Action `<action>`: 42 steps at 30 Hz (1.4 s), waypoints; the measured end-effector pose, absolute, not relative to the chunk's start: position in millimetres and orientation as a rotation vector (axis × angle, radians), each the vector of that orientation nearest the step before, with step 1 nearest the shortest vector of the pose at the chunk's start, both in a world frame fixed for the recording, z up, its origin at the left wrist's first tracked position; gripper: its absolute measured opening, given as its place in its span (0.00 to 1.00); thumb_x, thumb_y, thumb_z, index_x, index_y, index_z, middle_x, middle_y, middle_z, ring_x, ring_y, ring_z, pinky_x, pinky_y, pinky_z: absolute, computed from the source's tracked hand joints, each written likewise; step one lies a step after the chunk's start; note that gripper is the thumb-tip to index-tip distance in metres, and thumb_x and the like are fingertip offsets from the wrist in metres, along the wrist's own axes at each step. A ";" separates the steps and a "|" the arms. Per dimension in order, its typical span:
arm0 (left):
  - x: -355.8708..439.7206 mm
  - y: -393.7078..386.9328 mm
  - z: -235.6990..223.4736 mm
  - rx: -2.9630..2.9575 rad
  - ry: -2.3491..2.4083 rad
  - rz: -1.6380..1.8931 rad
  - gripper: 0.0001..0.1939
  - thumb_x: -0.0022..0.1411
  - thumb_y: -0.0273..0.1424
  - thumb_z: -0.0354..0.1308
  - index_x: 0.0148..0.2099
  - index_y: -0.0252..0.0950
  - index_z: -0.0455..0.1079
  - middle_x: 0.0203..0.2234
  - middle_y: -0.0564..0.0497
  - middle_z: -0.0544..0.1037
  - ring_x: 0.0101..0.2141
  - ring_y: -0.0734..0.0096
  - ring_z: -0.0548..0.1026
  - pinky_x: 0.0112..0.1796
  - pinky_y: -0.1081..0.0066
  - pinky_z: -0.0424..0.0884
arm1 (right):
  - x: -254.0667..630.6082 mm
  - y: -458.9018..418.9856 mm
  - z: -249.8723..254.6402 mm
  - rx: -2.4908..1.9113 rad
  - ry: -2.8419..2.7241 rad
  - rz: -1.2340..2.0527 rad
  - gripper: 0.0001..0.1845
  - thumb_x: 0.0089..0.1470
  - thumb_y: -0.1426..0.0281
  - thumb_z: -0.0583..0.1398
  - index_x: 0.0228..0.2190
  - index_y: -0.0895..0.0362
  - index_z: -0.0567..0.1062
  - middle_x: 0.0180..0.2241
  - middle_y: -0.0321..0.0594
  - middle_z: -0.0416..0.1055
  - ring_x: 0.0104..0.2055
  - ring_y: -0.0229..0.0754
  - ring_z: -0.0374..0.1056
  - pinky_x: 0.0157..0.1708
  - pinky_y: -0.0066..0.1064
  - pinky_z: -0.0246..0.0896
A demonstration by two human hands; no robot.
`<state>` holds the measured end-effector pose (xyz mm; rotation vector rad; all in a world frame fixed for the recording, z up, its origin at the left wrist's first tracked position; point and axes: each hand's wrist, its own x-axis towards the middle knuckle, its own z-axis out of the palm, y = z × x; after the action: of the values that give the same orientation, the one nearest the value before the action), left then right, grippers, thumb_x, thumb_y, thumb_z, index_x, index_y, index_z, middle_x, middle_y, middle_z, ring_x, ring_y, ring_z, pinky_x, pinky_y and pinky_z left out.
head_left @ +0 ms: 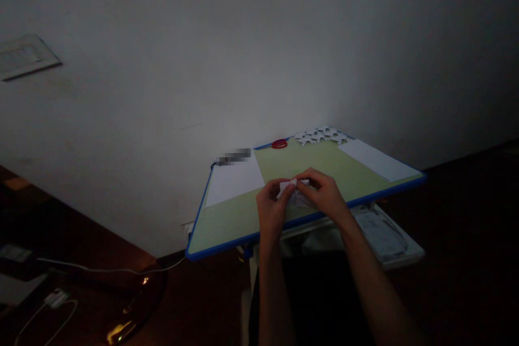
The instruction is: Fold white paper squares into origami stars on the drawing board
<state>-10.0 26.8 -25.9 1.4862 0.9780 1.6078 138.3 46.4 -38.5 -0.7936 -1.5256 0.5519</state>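
Above the near edge of the green table (239,216), the left hand (271,211) and the right hand (326,194) both pinch a small folded white paper (292,189) with closed fingers, while white sheets lie at ten and two o'clock and finished paper shapes (320,135) at twelve o'clock.

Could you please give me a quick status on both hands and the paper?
Left hand and right hand both pinching the small folded paper over the green board. Paper stars far back; nothing in the way.
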 end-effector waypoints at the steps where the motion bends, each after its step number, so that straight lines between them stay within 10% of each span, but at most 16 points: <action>1: -9.7 26.2 -25.1 1.484 0.977 1.611 0.13 0.56 0.37 0.70 0.40 0.35 0.78 0.35 0.46 0.83 0.39 0.62 0.79 0.41 0.67 0.72 | 138.5 45.8 -38.0 -0.786 -1.527 0.561 0.05 0.58 0.66 0.63 0.34 0.54 0.80 0.33 0.39 0.74 0.35 0.43 0.70 0.34 0.33 0.62; 19: -10.7 21.0 -21.7 1.545 0.973 1.618 0.16 0.62 0.40 0.65 0.49 0.40 0.78 0.45 0.46 0.82 0.42 0.61 0.79 0.35 0.71 0.72 | 139.7 37.0 -33.3 -0.647 -1.519 0.738 0.13 0.55 0.68 0.66 0.44 0.53 0.80 0.39 0.40 0.74 0.41 0.44 0.71 0.40 0.34 0.67; 42: -6.9 22.7 -21.6 1.482 0.940 1.714 0.10 0.59 0.38 0.67 0.38 0.37 0.76 0.34 0.50 0.79 0.38 0.66 0.76 0.39 0.71 0.71 | 139.5 38.4 -33.4 -0.687 -1.384 0.863 0.18 0.53 0.62 0.69 0.46 0.52 0.79 0.45 0.42 0.78 0.44 0.46 0.73 0.43 0.36 0.70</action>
<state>-6.9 22.7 -21.6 1.4815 0.9399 1.7135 139.5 38.4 -33.4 -0.6870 -1.3843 0.8627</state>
